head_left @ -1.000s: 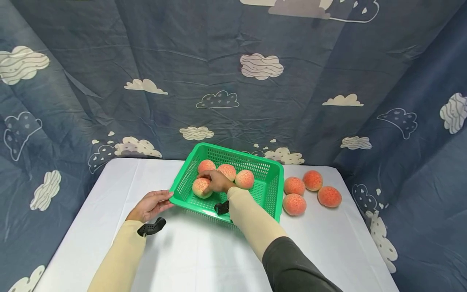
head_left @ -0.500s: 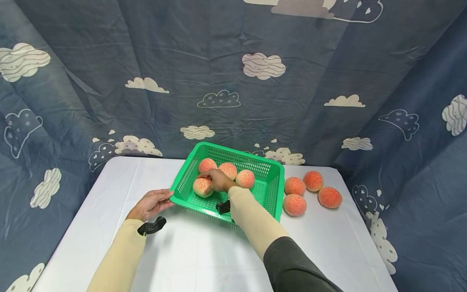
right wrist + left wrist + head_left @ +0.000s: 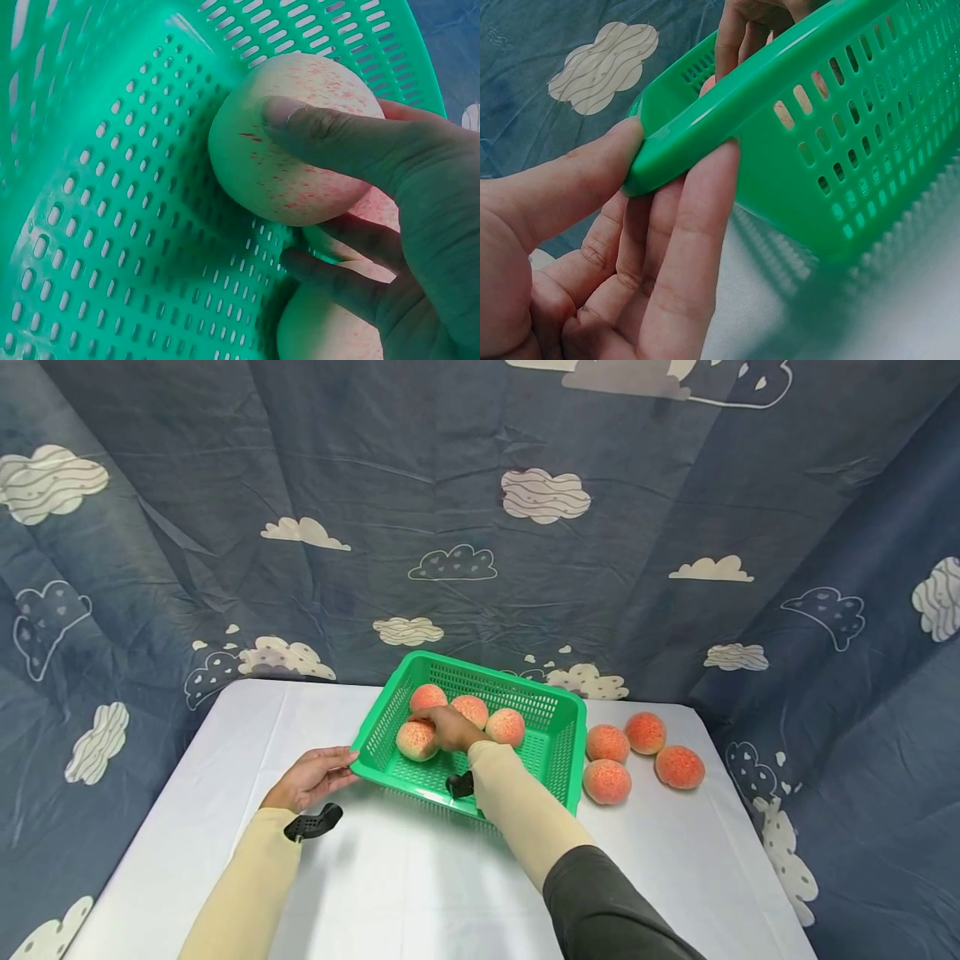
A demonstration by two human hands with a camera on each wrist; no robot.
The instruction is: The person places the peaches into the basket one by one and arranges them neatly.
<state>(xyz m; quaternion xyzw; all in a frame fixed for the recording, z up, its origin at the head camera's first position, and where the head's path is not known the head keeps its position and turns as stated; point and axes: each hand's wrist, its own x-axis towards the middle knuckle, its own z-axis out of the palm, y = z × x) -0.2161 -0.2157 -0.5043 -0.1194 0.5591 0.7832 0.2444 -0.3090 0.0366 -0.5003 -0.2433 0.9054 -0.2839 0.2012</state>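
Head view: I count eight peaches [image 3: 679, 767] and one basket [image 3: 532, 749].
Four peaches sit inside the basket; the other four lie on the table [image 3: 375, 881], just beside its right wall. I see the right hand [image 3: 450, 728] gripping the front-left peach [image 3: 415, 742] within the basket, thumb across it, while the left hand [image 3: 311, 778] pinches the rim at the left front corner.

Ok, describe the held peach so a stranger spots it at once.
On the white table stands a green basket. Inside, four peaches show. The held peach lies nearest the front-left corner, the only one gripped by the right hand.
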